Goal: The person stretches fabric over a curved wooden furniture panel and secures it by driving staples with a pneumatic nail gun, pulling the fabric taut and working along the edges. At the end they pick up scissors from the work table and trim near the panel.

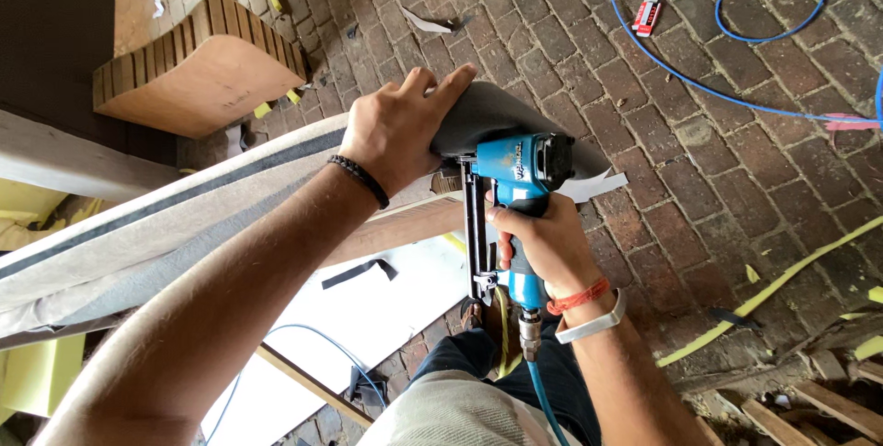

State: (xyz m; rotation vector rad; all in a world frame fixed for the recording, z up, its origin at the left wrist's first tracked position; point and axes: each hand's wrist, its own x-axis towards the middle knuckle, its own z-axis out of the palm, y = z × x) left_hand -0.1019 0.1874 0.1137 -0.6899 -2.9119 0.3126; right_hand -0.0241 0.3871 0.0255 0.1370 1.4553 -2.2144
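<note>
Right grip (543, 239) closed around blue pneumatic stapler (517, 179); left grip (400, 129) pressing dark upholstery fabric (487, 110) flat, stapler nose hidden beneath it.

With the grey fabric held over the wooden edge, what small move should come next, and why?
Probably squeeze the trigger. The left hand presses the grey fabric taut over the wooden frame, and the right hand holds the blue staple gun with its nose against that edge.
</note>
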